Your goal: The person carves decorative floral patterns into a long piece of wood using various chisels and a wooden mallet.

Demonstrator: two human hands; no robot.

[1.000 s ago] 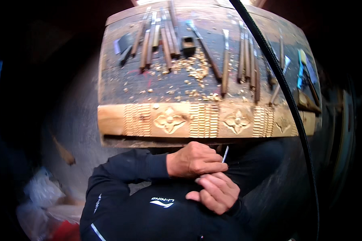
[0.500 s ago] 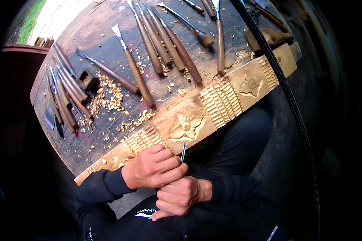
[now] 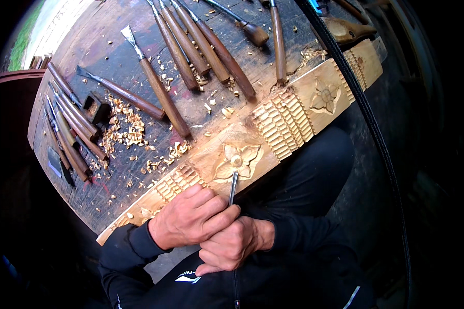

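Evidently the small dark square box point(image 3: 102, 112) on the workbench point(image 3: 105, 51) holds something pale brown, though it is too small to identify. Around the box lie curled, creamy wood shavings point(image 3: 131, 131), scattered over the bench's dark, scuffed planks. Long wooden-handled tools point(image 3: 162, 95) with metal blades spread across the bench, their handles smooth and rounded; one beyond them has a bulb-shaped handle point(image 3: 256, 35). A rounded brown wooden block point(image 3: 348, 32) sits near the far right corner.

Along the bench's near edge lies a pale, honey-coloured board point(image 3: 206, 157). Bands of ridged, scalloped cuts point(image 3: 283, 126) alternate with carved flowers on its face. The middle flower point(image 3: 237, 160) has pointed petals around a round raised centre, set in a hollowed ground.

In front of this flower, a slim metal chisel point(image 3: 233, 189) points away from the person, its tip at the lower petals; whether it bites cannot be told. The left hand point(image 3: 189, 216) curls around the chisel, overlapping the board's near side, and the right hand point(image 3: 231, 244) clasps it just below, hiding its lower part.
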